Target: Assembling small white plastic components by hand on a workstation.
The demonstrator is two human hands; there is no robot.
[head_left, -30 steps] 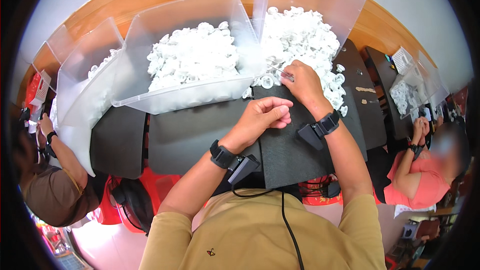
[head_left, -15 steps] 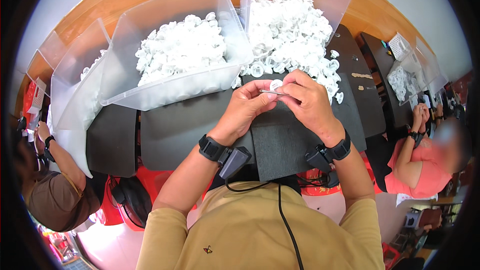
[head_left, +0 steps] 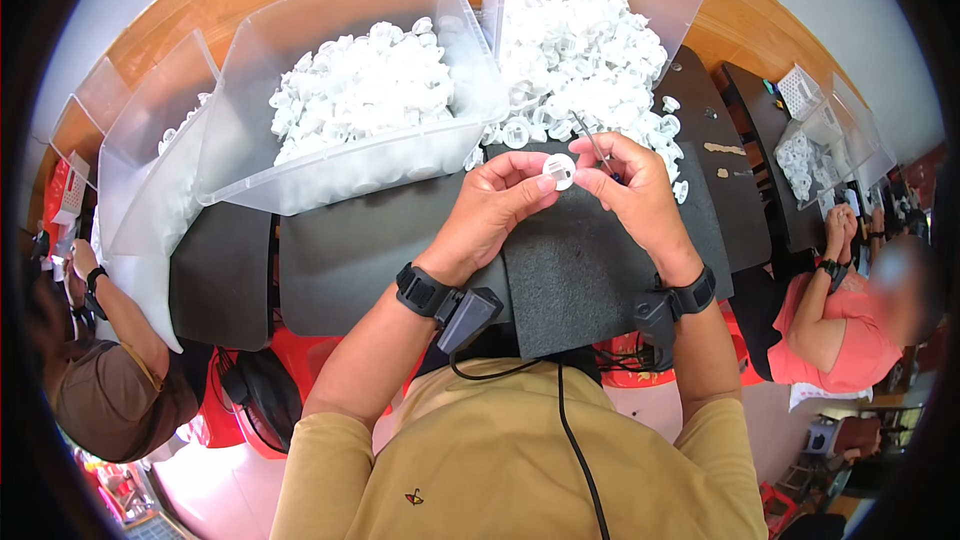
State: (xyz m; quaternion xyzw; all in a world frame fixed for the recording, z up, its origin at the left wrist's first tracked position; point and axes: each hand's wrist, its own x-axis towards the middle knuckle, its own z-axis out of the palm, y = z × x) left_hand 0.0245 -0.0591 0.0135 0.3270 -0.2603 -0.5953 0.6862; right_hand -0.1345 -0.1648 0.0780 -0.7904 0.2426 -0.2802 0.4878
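A round white plastic part point(head_left: 559, 172) is pinched by its left edge between the thumb and fingers of my left hand point(head_left: 497, 198). Its face, with a slot in the middle, is turned up. My right hand point(head_left: 633, 192) grips a thin metal tool point(head_left: 588, 134) with a dark end; its shaft points up and away, and its exact kind is hidden by the fingers. The right thumb and fingertips also reach the right edge of the part. Both hands are above a dark grey mat point(head_left: 590, 290), just in front of a heap of similar white parts point(head_left: 585, 60).
A clear bin point(head_left: 345, 180) of white parts stands at the back left, another clear bin point(head_left: 690, 0) behind the heap. Dark tables point(head_left: 390, 250) join under the mat. Co-workers sit at the left point(head_left: 110, 390) and right point(head_left: 830, 330). Cables run from my wrist straps.
The metal tool has swung away from the white part and points upward now. The part has turned its face up. My right hand has shifted slightly right and nearer.
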